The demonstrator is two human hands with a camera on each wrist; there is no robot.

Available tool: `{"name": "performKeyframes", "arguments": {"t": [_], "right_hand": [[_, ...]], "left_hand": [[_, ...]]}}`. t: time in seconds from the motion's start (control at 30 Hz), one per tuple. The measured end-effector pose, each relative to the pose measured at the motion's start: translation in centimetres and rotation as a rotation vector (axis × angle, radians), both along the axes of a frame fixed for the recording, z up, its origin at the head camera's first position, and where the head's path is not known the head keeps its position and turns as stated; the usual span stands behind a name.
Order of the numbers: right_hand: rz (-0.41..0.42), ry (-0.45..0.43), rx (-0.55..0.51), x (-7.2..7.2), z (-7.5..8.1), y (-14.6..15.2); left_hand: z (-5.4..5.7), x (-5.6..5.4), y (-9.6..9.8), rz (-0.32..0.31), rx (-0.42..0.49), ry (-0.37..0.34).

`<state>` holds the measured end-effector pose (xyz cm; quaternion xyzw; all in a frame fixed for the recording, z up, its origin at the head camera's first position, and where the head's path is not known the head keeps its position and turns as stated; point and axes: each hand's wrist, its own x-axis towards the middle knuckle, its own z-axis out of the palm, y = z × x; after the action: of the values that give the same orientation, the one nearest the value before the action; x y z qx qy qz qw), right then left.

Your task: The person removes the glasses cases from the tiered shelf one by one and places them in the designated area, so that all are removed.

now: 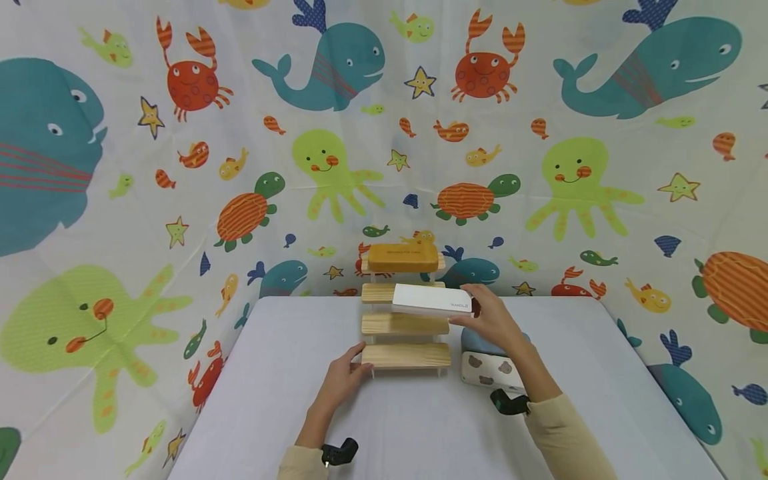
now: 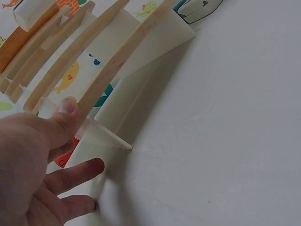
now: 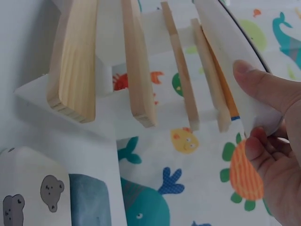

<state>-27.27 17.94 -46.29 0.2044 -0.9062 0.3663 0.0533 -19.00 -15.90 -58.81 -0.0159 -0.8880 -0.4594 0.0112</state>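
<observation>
My right hand [image 1: 489, 319] pinches the white case [image 1: 431, 299] over the rack's [image 1: 405, 324] right side; my left hand [image 1: 343, 379] grips the near board's [image 1: 405, 355] left end. Placing seems in hand, calling for level lowering; whether case and rack touch, I cannot tell.

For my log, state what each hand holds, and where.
Right hand grips white case by its right end; left hand grips front plank by its left end.

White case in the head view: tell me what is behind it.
The second-highest tier of the wooden rack shows past the left end of the white case, which the right hand grips. The stretch the case covers cannot be seen.
</observation>
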Motion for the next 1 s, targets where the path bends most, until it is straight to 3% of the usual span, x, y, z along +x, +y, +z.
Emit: {"name": "performKeyframes", "arguments": {"t": [0.43, 1.0], "right_hand": [[-0.005, 0.056, -0.008, 1.6, -0.4, 1.6], [-0.05, 0.057, -0.035, 3.9, -1.6, 3.2]], "left_hand": [[-0.1, 0.0, 0.1, 0.002, 0.002, 0.005], [0.0, 0.1, 0.1, 0.009, -0.005, 0.005]]}}
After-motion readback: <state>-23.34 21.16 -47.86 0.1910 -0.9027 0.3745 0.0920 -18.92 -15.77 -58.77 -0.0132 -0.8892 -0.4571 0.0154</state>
